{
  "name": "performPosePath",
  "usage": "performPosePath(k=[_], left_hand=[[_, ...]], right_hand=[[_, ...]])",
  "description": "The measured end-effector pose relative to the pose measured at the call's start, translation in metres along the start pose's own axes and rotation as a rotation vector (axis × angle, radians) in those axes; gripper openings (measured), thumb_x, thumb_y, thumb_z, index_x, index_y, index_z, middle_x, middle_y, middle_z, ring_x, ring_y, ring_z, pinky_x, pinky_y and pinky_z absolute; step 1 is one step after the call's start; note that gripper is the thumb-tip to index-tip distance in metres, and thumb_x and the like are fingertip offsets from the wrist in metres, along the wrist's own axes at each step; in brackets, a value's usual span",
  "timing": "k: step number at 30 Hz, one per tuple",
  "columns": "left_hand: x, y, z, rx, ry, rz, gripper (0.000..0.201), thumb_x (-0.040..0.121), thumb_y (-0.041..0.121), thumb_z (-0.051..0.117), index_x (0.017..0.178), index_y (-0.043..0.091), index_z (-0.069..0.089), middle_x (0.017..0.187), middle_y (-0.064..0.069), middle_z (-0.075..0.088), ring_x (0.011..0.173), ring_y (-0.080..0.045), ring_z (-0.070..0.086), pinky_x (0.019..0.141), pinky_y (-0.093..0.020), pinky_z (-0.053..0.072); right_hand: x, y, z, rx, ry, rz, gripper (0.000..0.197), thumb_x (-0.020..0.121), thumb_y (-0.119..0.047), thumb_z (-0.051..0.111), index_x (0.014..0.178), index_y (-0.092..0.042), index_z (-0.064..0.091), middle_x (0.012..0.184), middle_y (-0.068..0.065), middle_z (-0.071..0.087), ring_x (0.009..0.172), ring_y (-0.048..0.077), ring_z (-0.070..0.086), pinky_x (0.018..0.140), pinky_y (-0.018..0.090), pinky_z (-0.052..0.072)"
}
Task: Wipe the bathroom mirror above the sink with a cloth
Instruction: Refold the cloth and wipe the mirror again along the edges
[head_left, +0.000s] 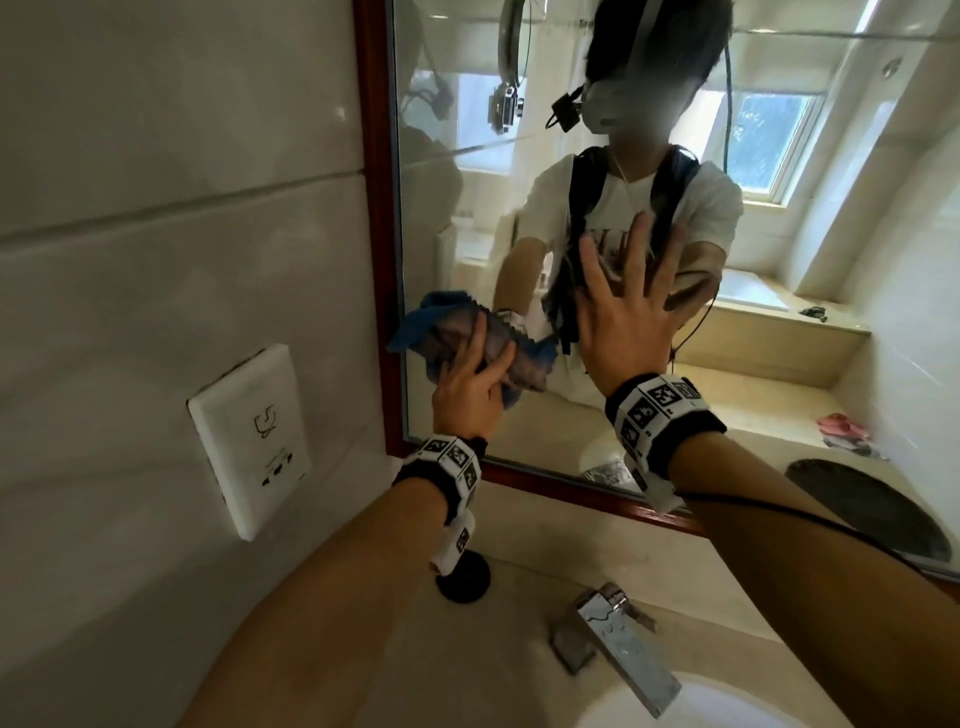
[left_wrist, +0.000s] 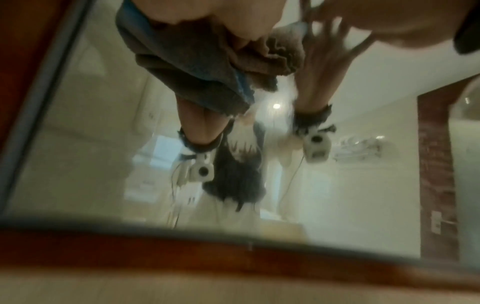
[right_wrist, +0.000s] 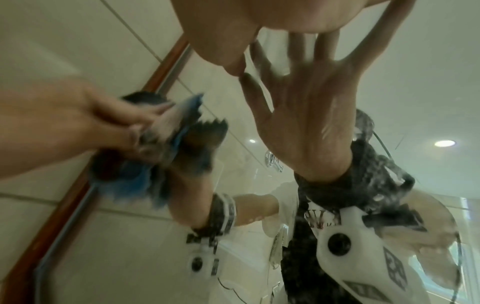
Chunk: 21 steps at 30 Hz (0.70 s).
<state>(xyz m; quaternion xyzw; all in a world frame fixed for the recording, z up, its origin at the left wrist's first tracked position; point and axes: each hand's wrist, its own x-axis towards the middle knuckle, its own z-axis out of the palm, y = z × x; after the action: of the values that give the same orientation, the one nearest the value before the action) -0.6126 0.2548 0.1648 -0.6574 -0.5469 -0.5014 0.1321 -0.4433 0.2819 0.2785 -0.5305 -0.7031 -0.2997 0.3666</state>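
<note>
Your mirror fills the wall above the sink, and the wipe looks to be under way near its lower left corner, close to the red frame. From here you cannot tell which parts of the glass are already clean; most of the pane, upward and to the right, probably remains to be covered.

Your left arm reaches up from the surface with the wrist bent back. Your left hand grips the bunched blue and grey cloth, fingers curled round it; the cloth is at the glass, though actual contact is hard to confirm. The left wrist view is blurred, which suggests motion.

Your right hand is spread flat, fingers straight and splayed, palm toward the glass just beside the cloth, holding nothing. In the right wrist view its thumb tip looks to meet its own reflection, so it is probably bracing you.
</note>
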Motion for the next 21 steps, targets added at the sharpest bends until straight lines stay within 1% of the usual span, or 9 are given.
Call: performPosePath(k=[3, 7, 12, 14, 16, 18, 19, 20, 21], left_hand=[[-0.050, -0.022, 0.020, -0.003, -0.101, -0.047, 0.045, 0.084, -0.002, 0.065, 0.122, 0.020, 0.069, 0.155, -0.007, 0.033, 0.129, -0.040, 0.050, 0.074, -0.049, 0.060], [-0.074, -0.035, 0.035, -0.015, -0.162, -0.073, 0.053, 0.080, -0.012, 0.066, 0.123, 0.018, 0.068, 0.156, -0.007, 0.024, 0.141, -0.040, 0.032, 0.082, -0.053, 0.057], [-0.033, -0.023, 0.018, -0.052, -0.067, -0.065, 0.054, 0.080, -0.003, 0.058, 0.129, 0.019, 0.064, 0.158, -0.021, 0.021, 0.142, -0.050, 0.020, 0.101, -0.073, 0.034], [0.002, -0.012, 0.001, -0.057, 0.003, -0.090, 0.055, 0.083, -0.002, 0.053, 0.132, 0.022, 0.062, 0.158, -0.023, 0.019, 0.143, -0.050, 0.015, 0.103, -0.073, 0.022], [0.028, -0.012, -0.006, -0.071, 0.051, -0.094, 0.055, 0.086, 0.000, 0.049, 0.132, 0.027, 0.061, 0.159, -0.024, 0.016, 0.145, -0.048, 0.012, 0.104, -0.075, 0.022], [0.032, -0.019, -0.006, -0.090, 0.075, -0.087, 0.055, 0.087, 0.003, 0.046, 0.133, 0.031, 0.060, 0.160, -0.023, 0.015, 0.146, -0.046, 0.012, 0.102, -0.076, 0.030], [0.027, -0.023, -0.004, -0.098, 0.079, -0.091, 0.056, 0.088, 0.000, 0.047, 0.134, 0.030, 0.059, 0.160, -0.022, 0.014, 0.146, -0.044, 0.011, 0.104, -0.073, 0.030], [0.017, -0.026, -0.001, -0.113, 0.074, -0.105, 0.056, 0.088, -0.004, 0.051, 0.134, 0.028, 0.060, 0.160, -0.023, 0.013, 0.146, -0.042, 0.012, 0.111, -0.064, 0.028], [0.006, -0.030, 0.001, -0.138, 0.067, -0.117, 0.056, 0.088, -0.007, 0.054, 0.134, 0.024, 0.060, 0.160, -0.024, 0.013, 0.146, -0.037, 0.013, 0.118, -0.047, 0.024]], right_hand=[[-0.002, 0.000, 0.006, 0.000, 0.014, -0.001, 0.052, 0.100, -0.043, 0.035, 0.151, -0.039, 0.023, 0.162, 0.012, 0.010, 0.146, 0.046, 0.006, 0.100, 0.081, 0.010], [-0.003, 0.002, 0.010, -0.022, 0.022, -0.004, 0.051, 0.102, -0.045, 0.030, 0.152, -0.041, 0.019, 0.162, 0.012, 0.010, 0.146, 0.045, 0.008, 0.100, 0.080, 0.012], [-0.004, 0.003, 0.012, -0.028, 0.025, -0.007, 0.051, 0.102, -0.045, 0.024, 0.153, -0.041, 0.015, 0.162, 0.013, 0.010, 0.146, 0.045, 0.009, 0.100, 0.080, 0.013], [-0.004, 0.002, 0.012, -0.017, 0.027, -0.005, 0.051, 0.103, -0.045, 0.023, 0.153, -0.041, 0.015, 0.162, 0.013, 0.011, 0.146, 0.045, 0.010, 0.099, 0.080, 0.013], [-0.004, 0.001, 0.012, -0.020, 0.032, -0.005, 0.051, 0.103, -0.044, 0.024, 0.153, -0.041, 0.015, 0.162, 0.013, 0.012, 0.146, 0.045, 0.010, 0.099, 0.080, 0.013], [-0.005, 0.001, 0.012, -0.020, 0.034, 0.000, 0.051, 0.103, -0.044, 0.025, 0.153, -0.041, 0.016, 0.162, 0.013, 0.012, 0.146, 0.045, 0.011, 0.100, 0.080, 0.012], [-0.006, 0.001, 0.012, -0.019, 0.038, 0.000, 0.051, 0.103, -0.044, 0.025, 0.153, -0.040, 0.016, 0.162, 0.013, 0.012, 0.146, 0.045, 0.011, 0.101, 0.079, 0.012], [-0.008, 0.002, 0.013, -0.021, 0.041, -0.003, 0.051, 0.103, -0.044, 0.024, 0.153, -0.039, 0.016, 0.162, 0.013, 0.013, 0.146, 0.045, 0.011, 0.101, 0.079, 0.011], [-0.012, 0.003, 0.015, -0.026, 0.044, -0.010, 0.051, 0.103, -0.045, 0.023, 0.153, -0.039, 0.015, 0.162, 0.013, 0.012, 0.146, 0.045, 0.011, 0.102, 0.079, 0.011]])
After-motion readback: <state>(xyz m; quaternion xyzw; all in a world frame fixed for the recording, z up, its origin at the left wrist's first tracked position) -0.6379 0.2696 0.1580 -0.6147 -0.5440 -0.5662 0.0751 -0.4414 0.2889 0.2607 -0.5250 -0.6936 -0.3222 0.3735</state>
